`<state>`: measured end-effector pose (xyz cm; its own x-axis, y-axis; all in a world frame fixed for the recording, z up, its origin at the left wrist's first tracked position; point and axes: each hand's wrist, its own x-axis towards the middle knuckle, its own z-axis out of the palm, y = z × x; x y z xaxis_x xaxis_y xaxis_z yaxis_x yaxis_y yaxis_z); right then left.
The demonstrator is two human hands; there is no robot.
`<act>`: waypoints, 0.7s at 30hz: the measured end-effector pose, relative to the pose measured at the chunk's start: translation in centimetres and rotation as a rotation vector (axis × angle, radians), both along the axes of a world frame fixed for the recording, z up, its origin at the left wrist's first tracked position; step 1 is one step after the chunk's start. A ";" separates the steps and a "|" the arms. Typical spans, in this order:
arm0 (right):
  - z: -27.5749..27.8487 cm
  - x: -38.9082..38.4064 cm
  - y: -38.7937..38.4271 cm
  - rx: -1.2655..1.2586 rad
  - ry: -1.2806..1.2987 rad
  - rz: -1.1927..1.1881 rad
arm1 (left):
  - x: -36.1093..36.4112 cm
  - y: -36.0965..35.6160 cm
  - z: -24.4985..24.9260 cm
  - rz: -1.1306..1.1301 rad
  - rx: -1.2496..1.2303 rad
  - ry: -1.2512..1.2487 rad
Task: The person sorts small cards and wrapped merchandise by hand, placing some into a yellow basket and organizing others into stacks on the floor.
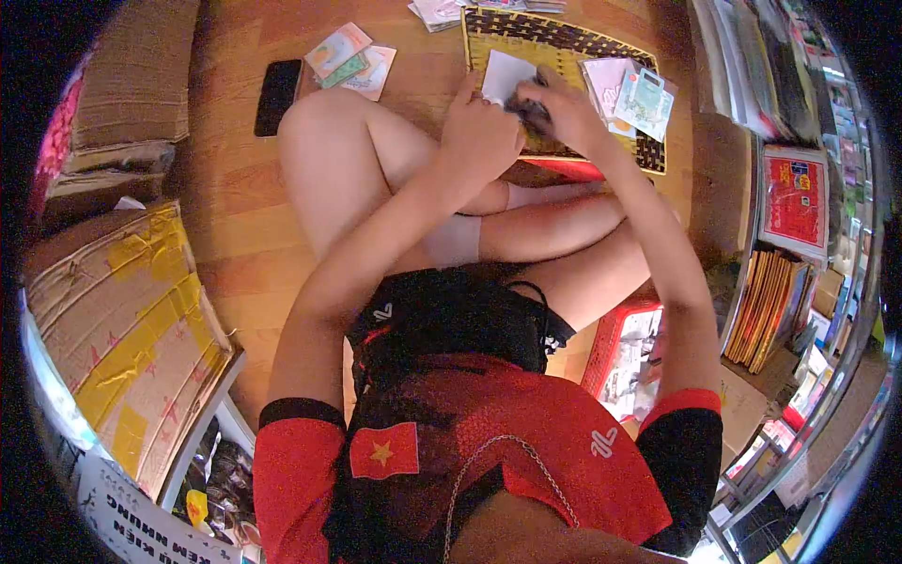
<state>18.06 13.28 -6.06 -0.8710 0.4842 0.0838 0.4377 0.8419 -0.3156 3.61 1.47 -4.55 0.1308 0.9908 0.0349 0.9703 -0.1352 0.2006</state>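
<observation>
Where the wooden floor (pixel 240 179) stretches toward 12 o'clock, both bare hands meet over a rectangular woven basket in yellow and dark brown (pixel 583 30), which sits at 1 o'clock. Left hand (pixel 481 136) has its fingers nearly closed, pinching the lower-left edge of a small white rectangular paper (pixel 507 75), which is above the basket. Right hand (pixel 564 108) is just beside it at the paper's 4 o'clock, fingers curled inward; blur hides how tightly they close and whether they grip anything. Something dark shows beneath, too smeared to identify. Pale printed paper slips (pixel 642 101) lie at the basket's 3 o'clock side. At 11 o'clock, orange and green printed slips (pixel 338 52) overlap on the floor, just beside a black rectangular phone (pixel 279 99).
</observation>
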 end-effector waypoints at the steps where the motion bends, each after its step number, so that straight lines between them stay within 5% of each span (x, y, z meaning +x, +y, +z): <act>1: 0.5 0.9 0.2 -0.016 -0.022 0.047 | 0.0 0.0 0.0 0.003 0.008 -0.006; 10: 0.2 -2.9 -0.3 0.045 -0.061 -0.352 | 0.0 0.1 -0.2 -0.008 0.031 0.007; 14: 0.3 -1.0 -1.2 0.014 -0.130 0.062 | -0.2 0.0 -0.2 -0.012 0.021 0.009; 21: -0.3 -2.3 1.4 0.099 0.015 -0.272 | -0.3 -0.2 -0.3 -0.006 0.068 -0.005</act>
<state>15.81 14.70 -6.39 -0.7086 0.6885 0.1544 0.6475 0.7215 -0.2454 3.35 1.31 -4.87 0.1365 0.9853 0.1026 0.9684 -0.1546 0.1957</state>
